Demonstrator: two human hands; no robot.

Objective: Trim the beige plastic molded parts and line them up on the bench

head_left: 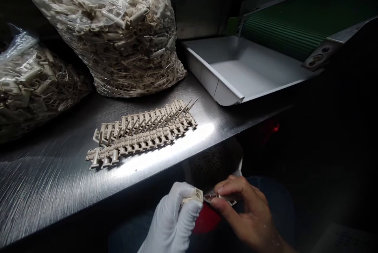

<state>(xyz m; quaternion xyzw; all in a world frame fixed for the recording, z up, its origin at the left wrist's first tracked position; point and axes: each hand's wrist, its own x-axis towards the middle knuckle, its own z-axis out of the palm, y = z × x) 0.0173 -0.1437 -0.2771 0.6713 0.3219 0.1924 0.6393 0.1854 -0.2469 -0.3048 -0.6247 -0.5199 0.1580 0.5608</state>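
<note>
My left hand [174, 215], in a white glove, pinches a small beige plastic part [198, 195] between thumb and fingertips. My bare right hand [246, 205] is closed on a small blade-like tool [210, 196], whose thin tip meets or nearly meets the part's right side. Most of the tool is hidden by the fingers, so its exact kind is unclear. Both hands are in front of the metal table's edge, over my lap. On the table, rows of beige molded plastic parts [141, 135] lie side by side, with thin rods slanting up among them.
A large clear bag [132, 48] full of beige parts stands on the metal table [59, 190], with another bag [35, 84] at left. A white tray [251, 68] sits below a green conveyor belt [295, 21]. Under the table edge, a container [212, 162] holds thin scraps.
</note>
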